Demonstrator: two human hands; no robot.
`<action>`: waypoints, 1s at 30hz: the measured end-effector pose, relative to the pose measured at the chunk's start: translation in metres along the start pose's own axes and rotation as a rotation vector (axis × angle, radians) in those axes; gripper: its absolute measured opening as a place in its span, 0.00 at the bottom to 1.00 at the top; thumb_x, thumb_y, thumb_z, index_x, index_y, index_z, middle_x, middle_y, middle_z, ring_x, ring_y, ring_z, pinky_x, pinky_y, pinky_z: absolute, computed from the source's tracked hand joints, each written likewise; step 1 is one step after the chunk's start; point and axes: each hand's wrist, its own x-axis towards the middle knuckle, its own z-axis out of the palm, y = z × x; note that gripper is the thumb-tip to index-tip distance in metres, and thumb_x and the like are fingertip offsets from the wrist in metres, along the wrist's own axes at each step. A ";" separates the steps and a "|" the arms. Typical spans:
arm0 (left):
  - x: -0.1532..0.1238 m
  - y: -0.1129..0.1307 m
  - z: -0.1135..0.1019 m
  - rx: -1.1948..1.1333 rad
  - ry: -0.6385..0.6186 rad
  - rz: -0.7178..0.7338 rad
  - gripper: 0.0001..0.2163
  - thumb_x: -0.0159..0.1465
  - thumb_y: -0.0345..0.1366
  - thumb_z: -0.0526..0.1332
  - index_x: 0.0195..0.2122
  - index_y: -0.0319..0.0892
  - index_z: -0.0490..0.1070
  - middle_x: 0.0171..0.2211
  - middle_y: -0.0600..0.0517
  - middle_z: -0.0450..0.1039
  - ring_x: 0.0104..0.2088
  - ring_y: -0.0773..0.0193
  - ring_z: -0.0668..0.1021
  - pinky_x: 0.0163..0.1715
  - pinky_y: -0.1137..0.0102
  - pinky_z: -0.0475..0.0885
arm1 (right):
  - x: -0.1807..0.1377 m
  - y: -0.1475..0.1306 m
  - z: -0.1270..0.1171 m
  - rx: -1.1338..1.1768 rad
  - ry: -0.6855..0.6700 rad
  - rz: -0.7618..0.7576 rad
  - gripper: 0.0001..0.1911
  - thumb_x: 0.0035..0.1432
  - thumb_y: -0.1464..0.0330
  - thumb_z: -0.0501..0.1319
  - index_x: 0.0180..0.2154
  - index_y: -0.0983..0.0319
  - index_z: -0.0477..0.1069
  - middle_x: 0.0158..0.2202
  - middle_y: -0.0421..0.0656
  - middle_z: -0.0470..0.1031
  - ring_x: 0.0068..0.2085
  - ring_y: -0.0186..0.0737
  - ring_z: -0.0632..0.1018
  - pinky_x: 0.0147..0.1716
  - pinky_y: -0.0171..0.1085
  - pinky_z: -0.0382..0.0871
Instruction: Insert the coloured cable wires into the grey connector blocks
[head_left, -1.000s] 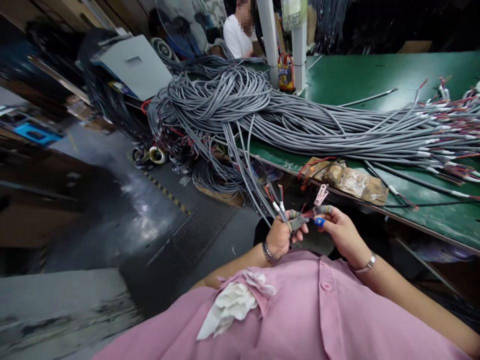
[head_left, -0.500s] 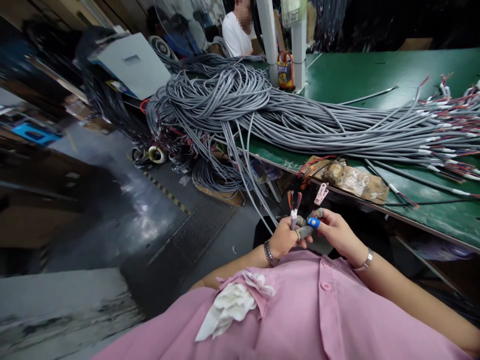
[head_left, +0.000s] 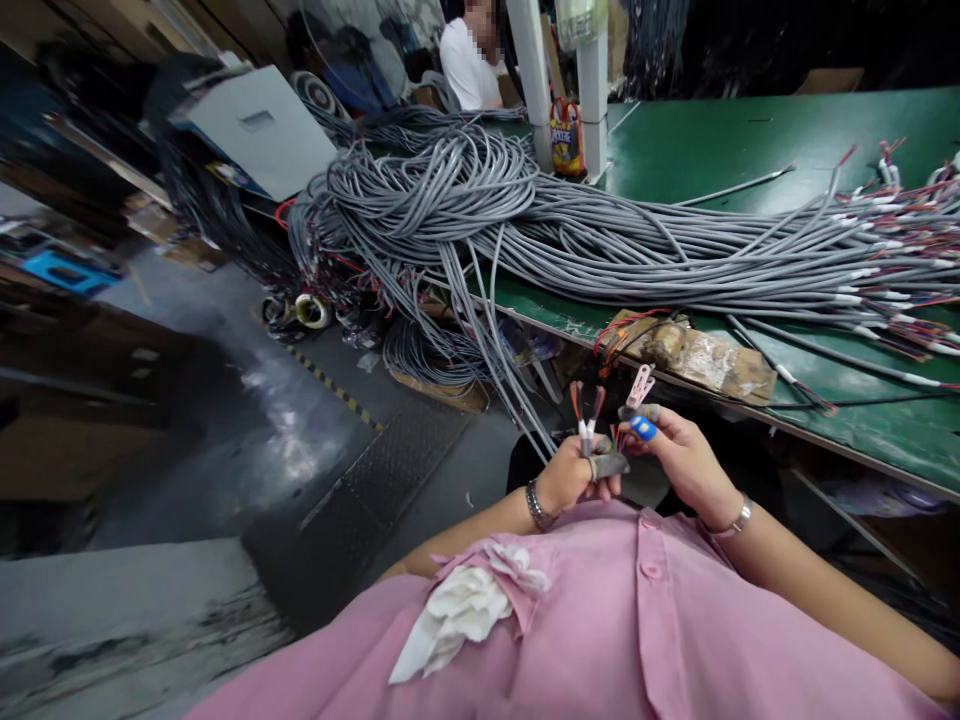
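My left hand [head_left: 574, 472], with covers on some fingers, is closed around several grey cables [head_left: 587, 445] in front of the shirt. Two ends stand up from the fist, each with a white band and fanned red, orange and dark wires. Another bunch of thin coloured wires [head_left: 617, 436] pokes out between the two hands. Just to the right is my right hand [head_left: 686, 460], with blue tape on the thumb and a covered index finger. Its thumb and index finger are pinched together; whatever lies between them is hidden. Beyond those fingertips is a pink clothes peg [head_left: 641, 387].
A large heap of grey cables [head_left: 435, 190] covers the green table [head_left: 720, 140], its stripped ends lying right. Taped cardboard [head_left: 705, 360] sits on the near edge. A grey box [head_left: 262, 130] stands left. A person in white [head_left: 469, 65] sits behind.
My right hand has moved slightly up and away from my left fingers, uncovering the coloured wires between them. My left hand keeps its grip on the cables.
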 end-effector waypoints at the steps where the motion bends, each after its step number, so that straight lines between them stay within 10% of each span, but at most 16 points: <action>1: 0.000 0.000 -0.002 -0.035 0.035 -0.009 0.17 0.54 0.47 0.64 0.23 0.37 0.68 0.17 0.52 0.71 0.13 0.73 0.69 0.11 0.78 0.52 | -0.001 0.003 -0.003 0.067 0.035 0.027 0.16 0.56 0.56 0.61 0.41 0.60 0.71 0.41 0.45 0.76 0.35 0.38 0.76 0.34 0.37 0.71; 9: 0.003 0.001 0.002 -0.072 0.088 -0.001 0.18 0.52 0.49 0.66 0.24 0.38 0.66 0.17 0.53 0.71 0.12 0.73 0.69 0.11 0.78 0.52 | -0.002 -0.004 0.001 -0.090 -0.172 0.070 0.18 0.50 0.55 0.66 0.35 0.62 0.69 0.29 0.40 0.73 0.29 0.34 0.72 0.27 0.33 0.66; 20: 0.006 -0.002 0.006 -0.114 0.253 0.105 0.18 0.54 0.50 0.64 0.25 0.38 0.67 0.20 0.51 0.72 0.14 0.72 0.71 0.11 0.78 0.54 | -0.005 0.009 0.005 -0.003 0.001 0.061 0.17 0.50 0.55 0.66 0.29 0.61 0.67 0.23 0.37 0.67 0.24 0.32 0.65 0.24 0.33 0.60; 30: 0.002 0.000 0.001 -0.117 0.319 0.155 0.16 0.55 0.47 0.65 0.22 0.38 0.66 0.16 0.55 0.68 0.11 0.75 0.64 0.11 0.77 0.51 | -0.011 -0.003 -0.002 -0.162 -0.257 -0.034 0.14 0.55 0.56 0.62 0.32 0.61 0.71 0.29 0.40 0.71 0.30 0.36 0.70 0.31 0.35 0.65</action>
